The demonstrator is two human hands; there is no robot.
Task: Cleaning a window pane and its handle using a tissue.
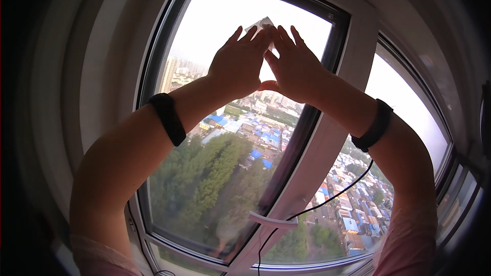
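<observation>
Both of my hands are raised against a tall window pane, backs towards me. Between them and the glass is a small, thin greyish sheet; only its upper corner and edges show past my fingertips. My left hand lies flat with its fingers spread, the tips over the sheet's lower left part. My right hand is also spread, its fingertips at the sheet's right side and its thumb reaching towards my left palm. Neither hand visibly grips anything. The material of the sheet cannot be told.
A white window post stands right of the pane, with a pale window handle low on it. A black cable runs from near my right forearm past the handle. Black bands circle both forearms. Another pane is at right.
</observation>
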